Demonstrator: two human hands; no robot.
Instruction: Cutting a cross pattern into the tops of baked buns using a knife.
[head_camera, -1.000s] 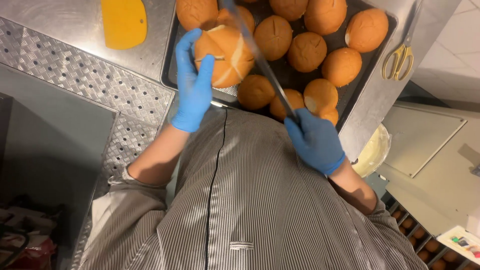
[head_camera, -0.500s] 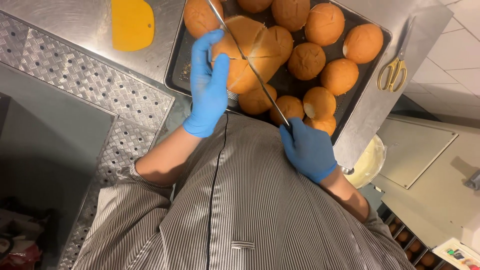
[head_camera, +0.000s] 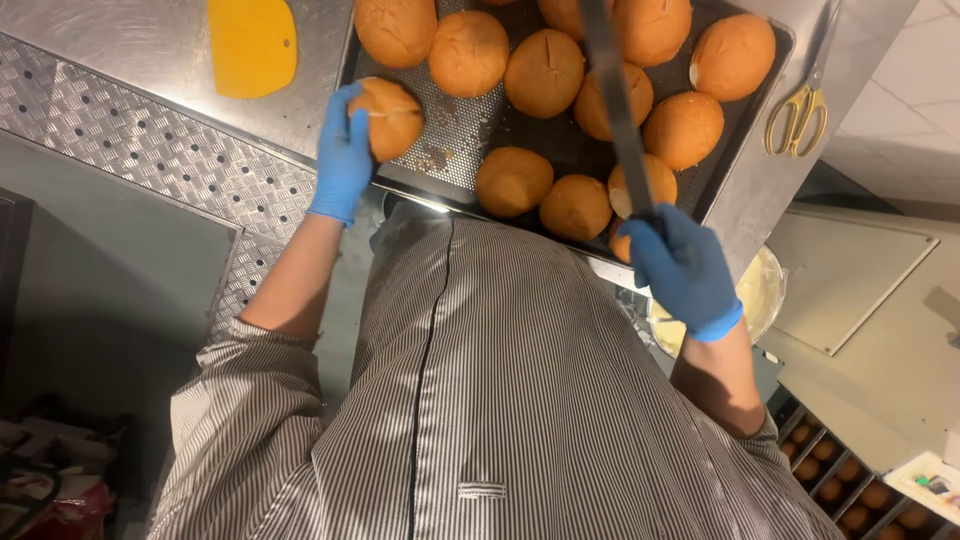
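I look down on a dark perforated tray (head_camera: 462, 150) that sits on the steel tabletop (head_camera: 150, 60). The tray holds many round golden buns; most of them fill its far and right parts, and a bare patch of the perforated floor shows near its left front.

My left hand (head_camera: 342, 155), in a blue glove, is at the left front corner of the tray. Its grip is wrapped around one bun (head_camera: 392, 118), fingers curled over the side, and the bun rests just inside the tray edge. A pale line shows across this bun, like a cut.

My right hand (head_camera: 685, 268), also in a blue glove, is at the front right edge of the tray. Its grip is pressed tight around the handle of a long knife (head_camera: 615, 100), and the blade reaches across the tray above the buns.

Left of the tray a yellow scraper (head_camera: 252, 45) lies flat on the tabletop. Right of the tray lie scissors (head_camera: 797, 118) with yellow handles.
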